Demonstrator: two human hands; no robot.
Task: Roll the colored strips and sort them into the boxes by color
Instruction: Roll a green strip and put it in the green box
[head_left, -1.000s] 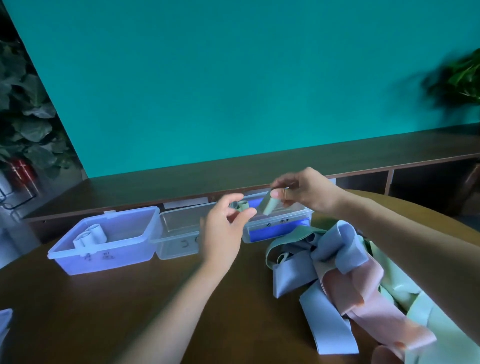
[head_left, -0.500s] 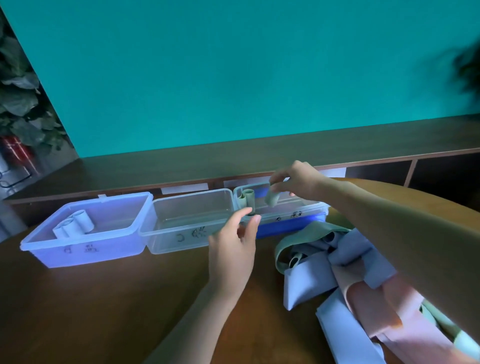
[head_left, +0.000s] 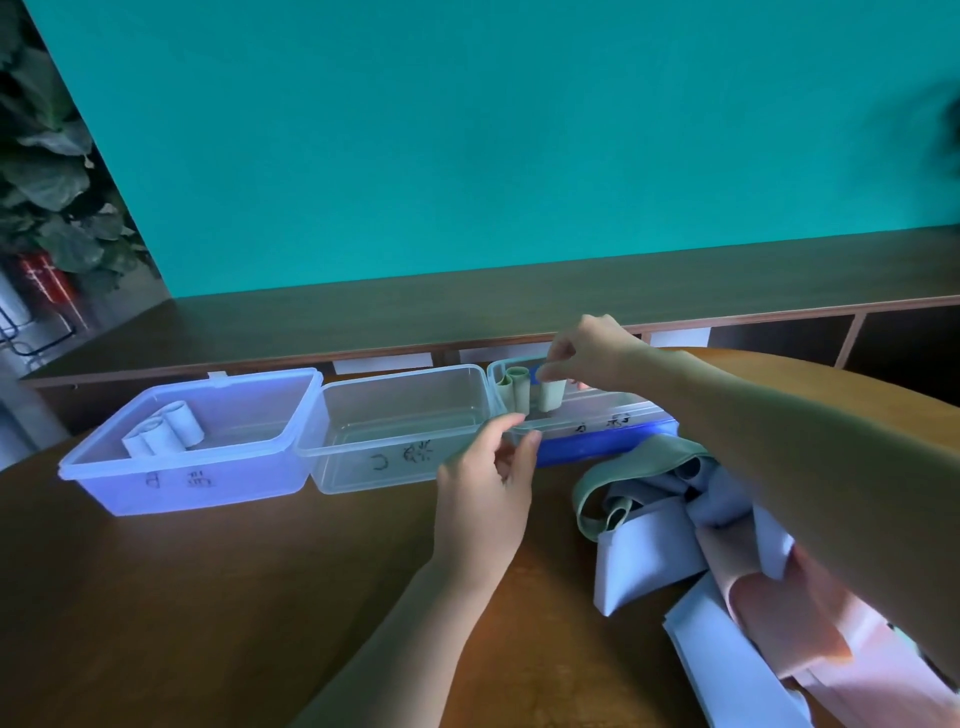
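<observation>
Three plastic boxes stand in a row on the table: a blue-tinted box (head_left: 156, 488) at left holding two pale blue rolls (head_left: 166, 428), a clear box (head_left: 395, 473) in the middle with nothing in it, and a box with a blue base (head_left: 608, 447) at right. My right hand (head_left: 592, 353) pinches the top of a green roll (head_left: 550, 396) standing in the right box, beside two other green rolls (head_left: 514, 391). My left hand (head_left: 488, 499) hovers at the front edge between the clear and right boxes, fingers loosely curled, holding nothing.
A loose pile of unrolled strips (head_left: 701, 545), blue, pink and green, lies on the brown table (head_left: 208, 597) under my right forearm. A dark wooden shelf (head_left: 467, 312) runs behind the boxes below a teal wall. Plants stand at far left.
My right hand has lowered the green roll into the right box. My left hand, which earlier pinched one end of the roll, let go and dropped to the box fronts.
</observation>
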